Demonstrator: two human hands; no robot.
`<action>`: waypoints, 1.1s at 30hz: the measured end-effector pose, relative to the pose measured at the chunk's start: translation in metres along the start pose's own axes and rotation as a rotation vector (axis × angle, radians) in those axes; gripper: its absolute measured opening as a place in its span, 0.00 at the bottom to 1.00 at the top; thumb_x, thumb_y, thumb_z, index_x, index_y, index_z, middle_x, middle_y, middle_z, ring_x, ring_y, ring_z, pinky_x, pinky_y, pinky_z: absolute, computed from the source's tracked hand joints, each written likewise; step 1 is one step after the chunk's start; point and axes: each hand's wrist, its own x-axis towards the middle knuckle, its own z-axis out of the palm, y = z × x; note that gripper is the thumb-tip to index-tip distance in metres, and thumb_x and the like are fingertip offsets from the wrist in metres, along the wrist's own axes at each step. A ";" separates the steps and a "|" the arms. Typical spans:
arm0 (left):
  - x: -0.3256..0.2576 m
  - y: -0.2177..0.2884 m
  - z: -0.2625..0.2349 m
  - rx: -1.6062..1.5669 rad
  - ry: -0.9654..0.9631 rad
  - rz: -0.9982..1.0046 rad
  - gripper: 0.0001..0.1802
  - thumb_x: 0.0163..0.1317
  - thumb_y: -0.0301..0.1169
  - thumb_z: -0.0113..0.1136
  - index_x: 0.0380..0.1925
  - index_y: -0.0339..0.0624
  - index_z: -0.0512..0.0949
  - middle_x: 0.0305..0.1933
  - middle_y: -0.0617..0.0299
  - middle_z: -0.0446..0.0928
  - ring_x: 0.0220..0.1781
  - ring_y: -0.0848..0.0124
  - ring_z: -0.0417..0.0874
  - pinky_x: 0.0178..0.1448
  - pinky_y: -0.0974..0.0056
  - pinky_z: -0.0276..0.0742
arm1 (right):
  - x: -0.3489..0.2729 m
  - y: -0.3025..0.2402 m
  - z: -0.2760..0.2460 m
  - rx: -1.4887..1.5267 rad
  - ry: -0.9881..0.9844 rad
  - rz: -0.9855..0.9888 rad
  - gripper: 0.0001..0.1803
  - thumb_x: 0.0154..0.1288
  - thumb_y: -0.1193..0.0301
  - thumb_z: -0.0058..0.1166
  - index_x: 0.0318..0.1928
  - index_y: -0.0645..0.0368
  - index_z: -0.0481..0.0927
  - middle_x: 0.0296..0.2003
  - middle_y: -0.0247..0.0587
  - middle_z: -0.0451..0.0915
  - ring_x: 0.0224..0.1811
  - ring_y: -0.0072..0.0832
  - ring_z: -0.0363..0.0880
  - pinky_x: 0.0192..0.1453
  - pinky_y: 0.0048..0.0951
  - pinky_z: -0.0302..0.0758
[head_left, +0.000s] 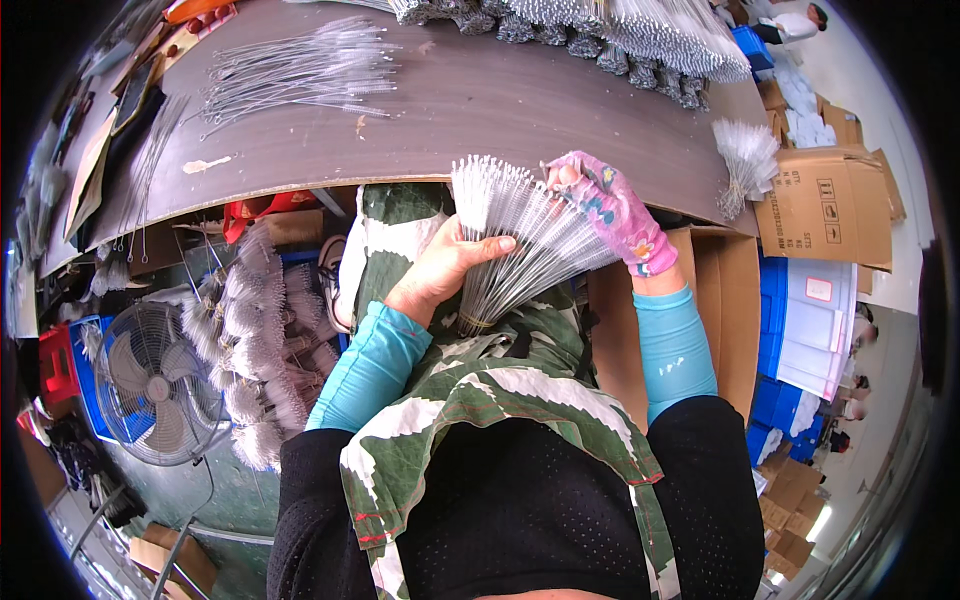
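A fanned bundle of thin wire straw brushes [535, 225] stands over my lap, white bristle ends up and bare wire stems gathered low by a tie. My left hand [450, 262] is bare and wraps round the bundle's left side, its thumb laid across the stems. My right hand [612, 208], in a pink flowered glove with bare fingertips, is closed at the upper right of the bundle. Its fingertips pinch at the bristle ends; exactly how many brushes they grip is hidden.
On the brown table [480, 110] lie loose brushes [300, 70] and, at the back, a large stack of brush bundles [600, 35]. One bundle [745, 165] sits at the right edge beside a cardboard box [825, 205]. A fan [158, 388] and hanging brush bundles [255, 340] are at lower left.
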 end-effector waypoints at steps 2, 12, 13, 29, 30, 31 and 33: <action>0.000 0.000 0.001 -0.002 -0.008 -0.001 0.24 0.53 0.24 0.66 0.51 0.35 0.72 0.47 0.59 0.78 0.48 0.71 0.78 0.56 0.65 0.72 | 0.001 0.000 0.000 0.017 0.013 -0.004 0.08 0.66 0.69 0.52 0.38 0.61 0.76 0.31 0.27 0.75 0.37 0.15 0.71 0.44 0.21 0.69; 0.000 -0.002 -0.004 0.013 -0.014 0.028 0.21 0.54 0.24 0.65 0.49 0.36 0.74 0.44 0.61 0.79 0.46 0.72 0.79 0.54 0.66 0.73 | -0.002 0.000 -0.005 -0.091 -0.069 0.027 0.09 0.57 0.78 0.57 0.39 0.61 0.77 0.34 0.28 0.76 0.40 0.17 0.73 0.47 0.21 0.70; 0.000 -0.002 -0.004 0.015 -0.016 0.036 0.21 0.54 0.24 0.64 0.49 0.36 0.74 0.44 0.60 0.79 0.46 0.72 0.79 0.55 0.66 0.73 | -0.002 -0.001 -0.005 -0.079 -0.076 0.022 0.10 0.57 0.78 0.57 0.40 0.61 0.77 0.35 0.29 0.76 0.41 0.17 0.73 0.48 0.21 0.71; -0.003 -0.004 -0.002 0.021 0.077 0.049 0.22 0.52 0.24 0.66 0.48 0.37 0.75 0.46 0.61 0.79 0.48 0.71 0.78 0.57 0.64 0.70 | -0.005 -0.009 0.000 0.022 -0.059 0.058 0.12 0.52 0.77 0.62 0.37 0.60 0.76 0.31 0.27 0.73 0.33 0.15 0.72 0.38 0.19 0.71; -0.003 -0.003 0.000 0.014 0.083 0.064 0.21 0.52 0.24 0.66 0.48 0.37 0.75 0.46 0.61 0.79 0.48 0.71 0.78 0.57 0.64 0.70 | -0.005 -0.009 0.001 0.066 -0.062 0.020 0.13 0.52 0.78 0.61 0.39 0.60 0.76 0.32 0.28 0.73 0.35 0.16 0.72 0.40 0.20 0.71; -0.003 -0.002 0.000 0.007 0.090 0.079 0.21 0.52 0.24 0.66 0.48 0.37 0.75 0.46 0.61 0.79 0.47 0.72 0.78 0.56 0.64 0.71 | -0.005 -0.009 0.001 0.111 -0.065 -0.019 0.14 0.52 0.79 0.61 0.41 0.60 0.76 0.34 0.28 0.73 0.38 0.16 0.72 0.42 0.21 0.71; -0.002 -0.005 -0.007 0.026 0.075 0.055 0.21 0.53 0.24 0.66 0.48 0.37 0.75 0.46 0.61 0.79 0.47 0.72 0.78 0.56 0.65 0.71 | -0.005 -0.005 -0.004 0.093 -0.092 -0.034 0.15 0.52 0.79 0.60 0.42 0.59 0.76 0.34 0.28 0.73 0.39 0.17 0.72 0.44 0.21 0.71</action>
